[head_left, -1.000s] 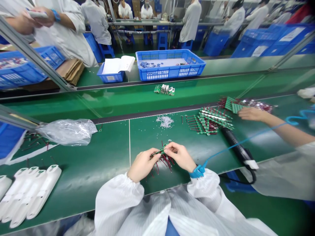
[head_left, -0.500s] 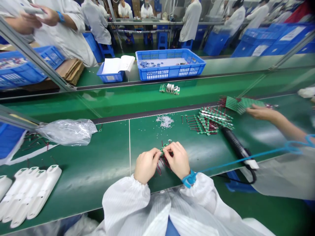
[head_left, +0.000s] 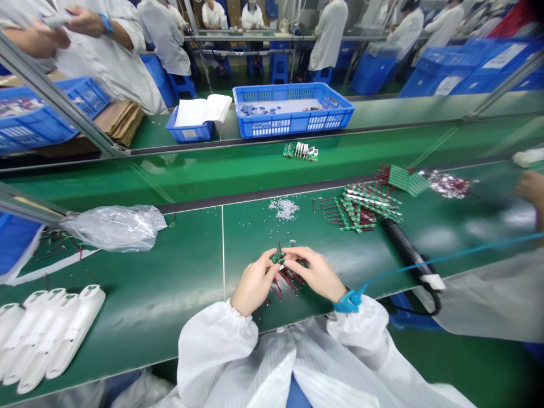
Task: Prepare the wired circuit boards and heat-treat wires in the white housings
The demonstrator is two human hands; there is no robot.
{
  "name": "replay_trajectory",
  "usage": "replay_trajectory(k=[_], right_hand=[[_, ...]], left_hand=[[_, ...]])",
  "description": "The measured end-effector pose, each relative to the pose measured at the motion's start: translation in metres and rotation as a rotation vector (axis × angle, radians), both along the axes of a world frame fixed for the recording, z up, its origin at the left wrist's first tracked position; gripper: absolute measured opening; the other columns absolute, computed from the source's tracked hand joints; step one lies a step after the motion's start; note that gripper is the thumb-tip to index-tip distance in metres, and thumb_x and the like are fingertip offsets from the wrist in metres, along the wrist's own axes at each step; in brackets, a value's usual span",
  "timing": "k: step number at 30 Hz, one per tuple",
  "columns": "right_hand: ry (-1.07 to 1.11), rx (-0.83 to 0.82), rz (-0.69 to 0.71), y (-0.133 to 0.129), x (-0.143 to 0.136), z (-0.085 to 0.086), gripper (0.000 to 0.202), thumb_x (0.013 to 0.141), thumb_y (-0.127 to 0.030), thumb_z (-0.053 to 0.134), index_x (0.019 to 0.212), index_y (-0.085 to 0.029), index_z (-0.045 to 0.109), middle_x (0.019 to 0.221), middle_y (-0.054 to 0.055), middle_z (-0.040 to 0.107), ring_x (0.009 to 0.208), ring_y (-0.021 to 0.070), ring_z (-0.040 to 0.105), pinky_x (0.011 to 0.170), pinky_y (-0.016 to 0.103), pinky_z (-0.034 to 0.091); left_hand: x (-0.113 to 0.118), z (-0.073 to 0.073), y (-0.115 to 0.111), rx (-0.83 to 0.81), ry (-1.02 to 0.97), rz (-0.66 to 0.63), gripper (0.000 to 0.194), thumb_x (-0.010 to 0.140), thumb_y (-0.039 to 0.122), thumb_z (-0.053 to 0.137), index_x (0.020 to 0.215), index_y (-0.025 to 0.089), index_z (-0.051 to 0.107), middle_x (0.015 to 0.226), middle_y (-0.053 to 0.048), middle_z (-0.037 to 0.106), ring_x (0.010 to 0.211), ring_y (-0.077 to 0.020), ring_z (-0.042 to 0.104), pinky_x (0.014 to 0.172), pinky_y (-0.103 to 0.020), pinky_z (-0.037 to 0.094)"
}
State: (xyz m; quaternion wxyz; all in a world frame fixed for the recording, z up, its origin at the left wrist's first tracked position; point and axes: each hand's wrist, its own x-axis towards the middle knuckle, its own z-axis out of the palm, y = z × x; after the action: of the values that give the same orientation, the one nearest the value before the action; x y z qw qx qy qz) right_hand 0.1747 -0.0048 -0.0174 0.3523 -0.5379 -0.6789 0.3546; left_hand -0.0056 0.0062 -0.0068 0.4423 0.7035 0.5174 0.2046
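Observation:
My left hand is closed in a pinch around a small green circuit board, close to the bench's front edge. Opposite it, my right hand has its fingers stretched out and apart, their tips over the same boards. Under and between both hands lies a loose bunch of small boards with dark red wires, partly covered by my fingers. Beyond the hands is a scattered heap of tiny pale parts. Strips of green boards with red wires are piled to the right of that heap.
A black handheld tool with a cord lies at right, near a co-worker's hand. White plastic housings and a clear bag are at left. Several boards sit on the green strip before a blue crate.
My right hand has loosened and shifted slightly right, its fingers straighter. The co-worker's hand has drawn away right from the green panels. The boards on the far strip have moved slightly right.

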Motion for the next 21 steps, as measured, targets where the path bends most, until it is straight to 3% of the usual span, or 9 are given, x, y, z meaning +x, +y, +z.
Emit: replay_trajectory(k=[2,4,7,10,16,21], right_hand=[[0.077,-0.073,0.045,0.001,-0.006,0.001,0.016,0.086,-0.03,0.057,0.096,-0.024,0.067,0.083,0.0,0.069,0.079,0.0167,0.062,0.076,0.029,0.046],[0.118,-0.102,0.023,0.002,-0.009,-0.001,0.013,0.084,-0.029,0.057,0.087,-0.022,0.068,0.077,-0.001,0.069,0.074,0.0161,0.062,0.071,0.028,0.045],[0.146,-0.103,-0.019,0.003,-0.01,-0.003,0.012,0.083,-0.03,0.059,0.084,-0.021,0.067,0.075,-0.001,0.069,0.072,0.0163,0.062,0.069,0.027,0.045],[0.065,-0.016,-0.087,0.0,-0.013,-0.002,0.011,0.084,-0.028,0.059,0.081,-0.022,0.067,0.075,0.0,0.068,0.074,0.0167,0.061,0.07,0.028,0.043],[-0.204,0.223,-0.213,-0.01,-0.033,0.001,0.013,0.088,-0.023,0.055,0.079,-0.022,0.063,0.078,-0.001,0.068,0.075,0.0165,0.057,0.076,0.032,0.034],[-0.289,0.265,-0.286,-0.004,-0.034,-0.008,0.012,0.089,-0.021,0.054,0.08,-0.022,0.063,0.078,-0.001,0.068,0.076,0.0173,0.056,0.079,0.033,0.033]], left_hand=[[-0.001,0.001,-0.001,0.011,-0.012,-0.019,0.047,0.088,0.029,0.041,0.134,0.018,0.038,0.078,0.001,0.068,0.08,-0.0161,0.062,0.076,-0.026,0.043],[-0.004,0.003,-0.001,0.035,0.02,-0.011,0.043,0.088,0.031,0.044,0.129,0.02,0.044,0.087,-0.001,0.069,0.084,-0.0168,0.062,0.076,-0.026,0.043],[-0.006,0.007,0.0,0.032,0.098,-0.027,0.026,0.088,0.036,0.042,0.093,0.021,0.063,0.079,0.0,0.068,0.072,-0.0163,0.061,0.068,-0.025,0.041],[-0.004,0.012,0.001,0.015,0.129,-0.02,0.034,0.089,0.037,0.039,0.068,0.02,0.059,0.06,0.002,0.062,0.058,-0.0139,0.055,0.061,-0.024,0.036],[-0.001,0.014,0.002,0.061,0.182,0.062,0.035,0.088,0.035,0.04,0.059,0.02,0.053,0.056,0.002,0.058,0.054,-0.0131,0.049,0.059,-0.025,0.03],[0.001,0.012,0.0,0.057,0.144,0.068,0.035,0.087,0.035,0.04,0.058,0.02,0.053,0.054,0.002,0.056,0.053,-0.0134,0.048,0.058,-0.025,0.03]])
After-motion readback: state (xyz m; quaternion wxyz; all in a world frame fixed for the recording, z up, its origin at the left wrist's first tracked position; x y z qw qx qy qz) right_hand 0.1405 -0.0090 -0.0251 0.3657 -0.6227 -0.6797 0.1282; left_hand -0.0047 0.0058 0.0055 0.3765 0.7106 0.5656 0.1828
